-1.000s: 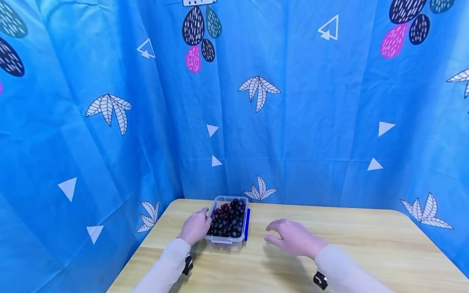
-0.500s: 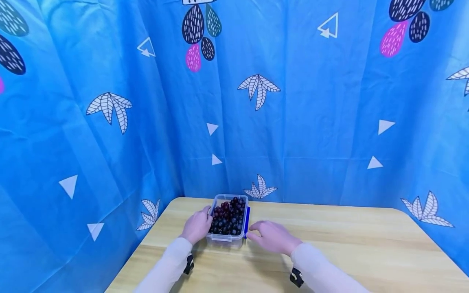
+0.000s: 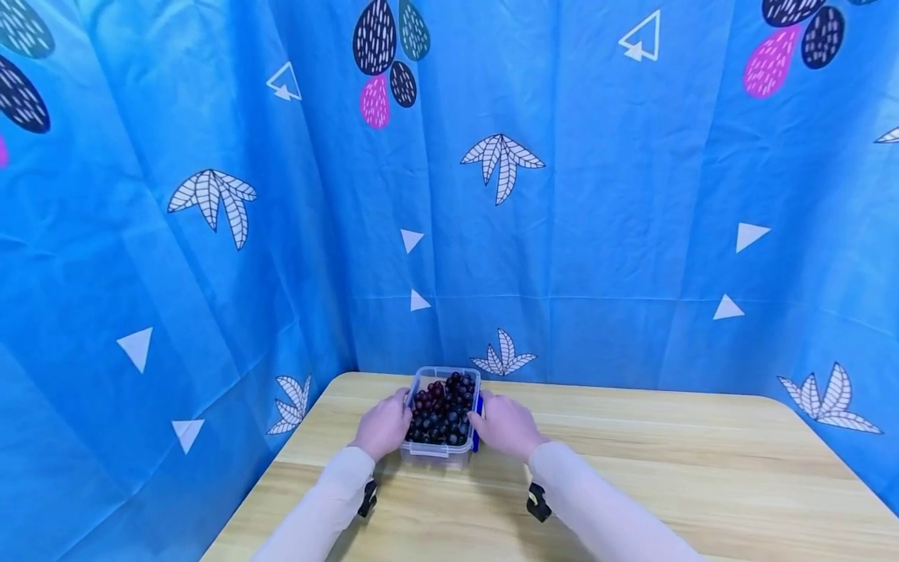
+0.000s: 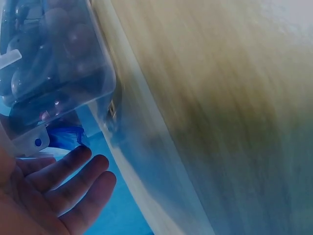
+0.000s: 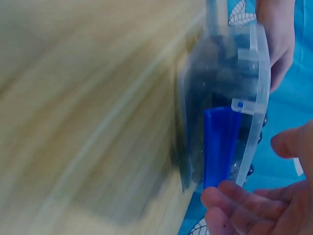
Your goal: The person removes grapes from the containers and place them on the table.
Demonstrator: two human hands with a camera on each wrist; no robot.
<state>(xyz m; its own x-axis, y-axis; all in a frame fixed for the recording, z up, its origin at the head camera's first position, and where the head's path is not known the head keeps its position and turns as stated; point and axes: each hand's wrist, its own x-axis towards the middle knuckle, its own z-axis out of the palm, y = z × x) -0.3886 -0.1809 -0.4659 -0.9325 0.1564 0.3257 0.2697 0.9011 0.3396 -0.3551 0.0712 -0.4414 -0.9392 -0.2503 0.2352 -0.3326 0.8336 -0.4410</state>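
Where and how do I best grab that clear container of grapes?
Likely by its two long sides, just under the rim, coming from left and right together: the clear container sits upright, holding grapes and uncovered, so a level two-sided hold should suit.

No legible txt, no brands, no nos.

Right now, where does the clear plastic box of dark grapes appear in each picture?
Head: clear plastic box below centre, between left hand and right hand.
Left wrist: box upper left, cut off by edges.
Right wrist: box right of centre.
Shared landmark: pale wooden table.
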